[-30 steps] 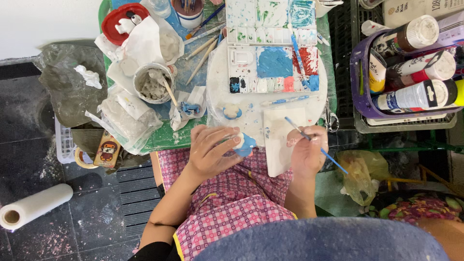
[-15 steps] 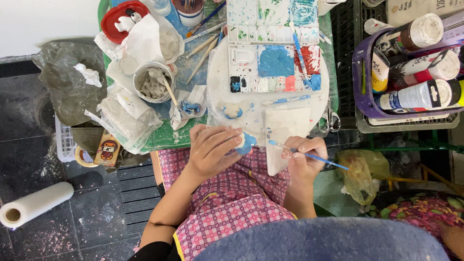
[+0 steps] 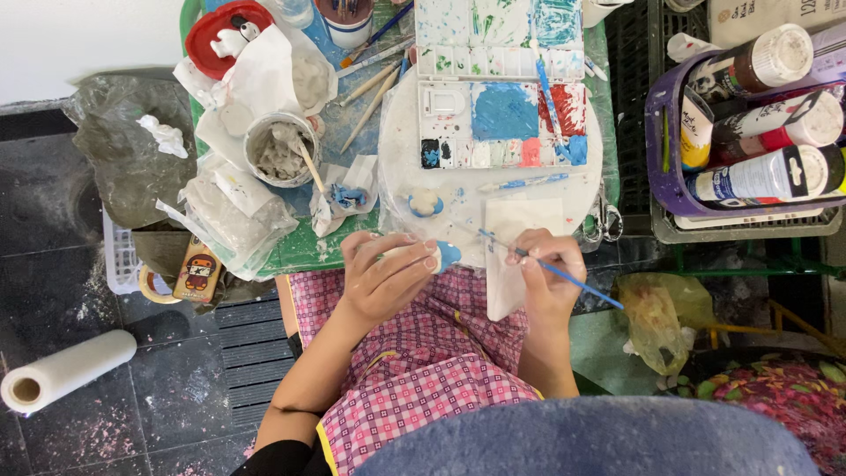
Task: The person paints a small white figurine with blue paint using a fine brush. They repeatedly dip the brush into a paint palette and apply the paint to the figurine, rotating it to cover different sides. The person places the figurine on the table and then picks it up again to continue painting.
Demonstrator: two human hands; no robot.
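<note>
Far out to the left of both hands, a paper towel roll (image 3: pixel 66 370) lies on the dark floor, out of the way of the wet work. Up and left of the left hand (image 3: pixel 383 278), a small pot of grey paste (image 3: pixel 280 148) with a stick in it stands on the green worktop (image 3: pixel 295 251) among crumpled plastic bags (image 3: pixel 233 207), close enough to dip into without leaning. The left hand is curled around a small pale clay piece (image 3: pixel 423 256) with a blue-painted end, its fingers closed on it, holding it just at the near edge of the round white board (image 3: pixel 401 132) so that the painted end faces the other hand. Just above it a second small figure (image 3: pixel 425 204), pale with a blue rim, sits on the board, seemingly set apart to dry. The right hand (image 3: pixel 546 273) pinches a thin blue-handled brush (image 3: pixel 551 264) like a pen, the tip pointing left toward the clay piece and the handle trailing off to the right; the grip is tight near the front, which suits fine strokes. Under that hand lies a white sheet (image 3: pixel 520 220). Above both hands the paint palette (image 3: pixel 502 84) lies open, blue and red wells nearest. Far up and right of the right hand, paint tubes (image 3: pixel 758 115) rest in a purple basket (image 3: pixel 656 150)
</note>
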